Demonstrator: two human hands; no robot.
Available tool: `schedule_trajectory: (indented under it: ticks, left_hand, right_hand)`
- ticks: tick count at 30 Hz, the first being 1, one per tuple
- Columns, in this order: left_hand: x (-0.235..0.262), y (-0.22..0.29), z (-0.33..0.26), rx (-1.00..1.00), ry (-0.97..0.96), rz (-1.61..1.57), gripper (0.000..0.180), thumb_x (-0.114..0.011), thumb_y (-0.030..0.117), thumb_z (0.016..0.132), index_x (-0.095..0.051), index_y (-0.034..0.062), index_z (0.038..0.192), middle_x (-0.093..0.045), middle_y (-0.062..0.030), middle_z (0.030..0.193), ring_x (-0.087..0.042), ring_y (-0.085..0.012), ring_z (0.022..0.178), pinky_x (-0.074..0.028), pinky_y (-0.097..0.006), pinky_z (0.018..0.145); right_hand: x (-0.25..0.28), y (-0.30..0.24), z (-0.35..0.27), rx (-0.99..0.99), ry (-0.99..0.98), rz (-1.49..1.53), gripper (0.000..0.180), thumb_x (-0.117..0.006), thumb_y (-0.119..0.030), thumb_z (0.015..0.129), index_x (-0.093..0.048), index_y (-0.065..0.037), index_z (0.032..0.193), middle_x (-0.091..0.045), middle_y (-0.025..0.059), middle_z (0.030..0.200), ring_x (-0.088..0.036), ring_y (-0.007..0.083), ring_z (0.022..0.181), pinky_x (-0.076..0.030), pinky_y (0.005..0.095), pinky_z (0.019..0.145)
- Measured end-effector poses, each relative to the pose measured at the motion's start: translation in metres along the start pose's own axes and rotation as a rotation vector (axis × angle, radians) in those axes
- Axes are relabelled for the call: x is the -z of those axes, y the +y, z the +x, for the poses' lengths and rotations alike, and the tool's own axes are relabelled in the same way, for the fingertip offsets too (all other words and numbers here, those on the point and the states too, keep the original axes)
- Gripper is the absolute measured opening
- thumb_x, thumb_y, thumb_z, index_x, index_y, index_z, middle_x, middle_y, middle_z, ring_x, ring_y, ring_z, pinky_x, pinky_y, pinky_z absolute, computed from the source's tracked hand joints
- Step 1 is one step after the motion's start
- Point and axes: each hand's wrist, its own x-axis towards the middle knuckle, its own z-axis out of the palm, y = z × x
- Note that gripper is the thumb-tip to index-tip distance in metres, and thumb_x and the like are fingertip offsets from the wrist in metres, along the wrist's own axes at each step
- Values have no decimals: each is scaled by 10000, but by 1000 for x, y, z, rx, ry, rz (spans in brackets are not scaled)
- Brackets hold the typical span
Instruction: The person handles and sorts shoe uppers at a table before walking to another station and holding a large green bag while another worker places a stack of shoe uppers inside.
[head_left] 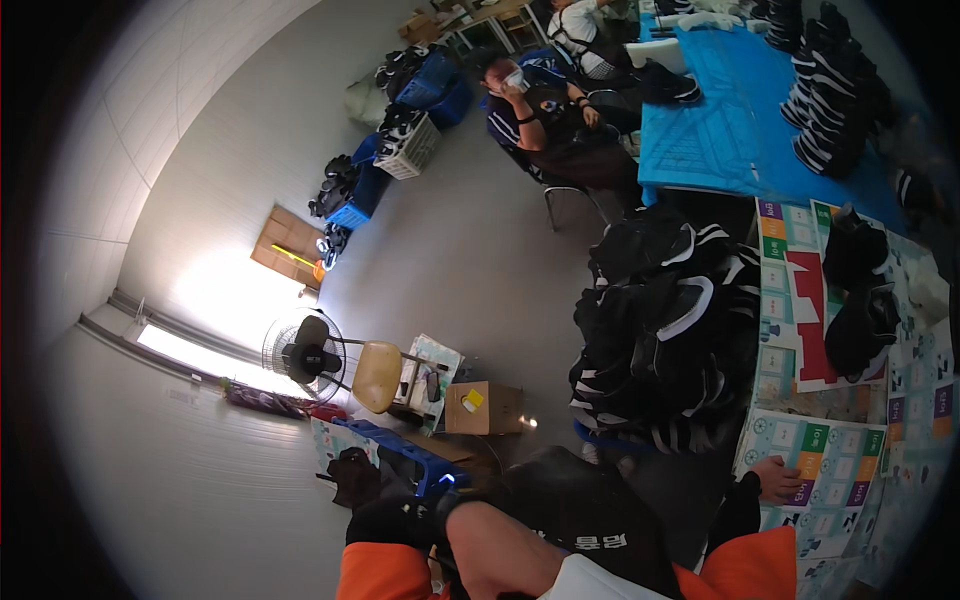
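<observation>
1. The right hand (783, 478) rests flat, fingers loose and holding nothing, on a printed sheet (812, 470) at the tabletop (905, 400) edge.
2. The left hand (390, 520), in a black glove, hangs low by a blue crate (400, 455); whether its grip is closed cannot be told.
3. A heap of black shoes (660, 340) lies just beyond the right hand.

Right hand (778, 478) rests on the patterned table sheet (815, 450).

Glossy printed paper sheets (815, 455) are covering the table, matt black cloth shoe uppers (660, 330) piling beside a smooth cardboard box (485, 408).
</observation>
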Motion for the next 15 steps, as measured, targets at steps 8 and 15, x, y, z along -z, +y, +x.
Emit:
schedule_trajectory:
  ticks: [8, 15]
  left_hand:
    - [8, 32, -90, 580, 863, 393, 625, -746, 181, 907, -481, 33, 1454, -620, -160, 1348, -601, -252, 1237, -483, -358, 1019]
    - [-6, 24, -103, 626, 1262, 456, 485, -651, 79, 957, -509, 20, 1418, -694, -113, 1190, -665, -171, 1071, -502, -319, 970]
  right_hand:
    - [-4, 15, 3, -22, -60, 0, 519, -447, -353, 933, -499, -98, 1382, -465, 126, 1486, -426, 306, 1398, -359, 623, 1068]
    - [10, 7, 3, -17, -155, 64, 531, -439, -340, 952, -456, -94, 1422, -412, 141, 1526, -364, 317, 1439, -313, 623, 1109]
